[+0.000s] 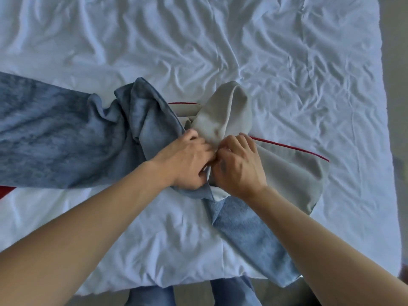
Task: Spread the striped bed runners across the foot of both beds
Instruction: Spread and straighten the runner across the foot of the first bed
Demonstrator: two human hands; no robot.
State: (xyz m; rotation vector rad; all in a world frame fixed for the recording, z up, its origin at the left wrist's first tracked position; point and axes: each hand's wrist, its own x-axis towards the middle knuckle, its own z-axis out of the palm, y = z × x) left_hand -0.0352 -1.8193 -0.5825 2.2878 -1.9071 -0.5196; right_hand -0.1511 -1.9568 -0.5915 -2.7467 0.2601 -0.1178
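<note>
1. Your left hand [187,161] curls its fingers into the bunched bed runner [55,133] at frame centre
2. Your right hand [239,165] pinches the same bunch, just beside the left
3. Runner's blue face lies flat toward the left edge; its grey, red-piped underside flops right of centre
4. White duvet [220,40] beneath, heavily creased

Both forearms bare to the frame's lower edge; no sleeves, watch or bracelet showing. Left hand [187,161] unadorned, no rings visible. Right hand [239,166] carries a dark smudge-like mark on its back near the knuckles; too blurred to tell whether tattoo or stain. Legs at the bottom edge in blue denim trousers [234,292], both legs partly visible.
</note>
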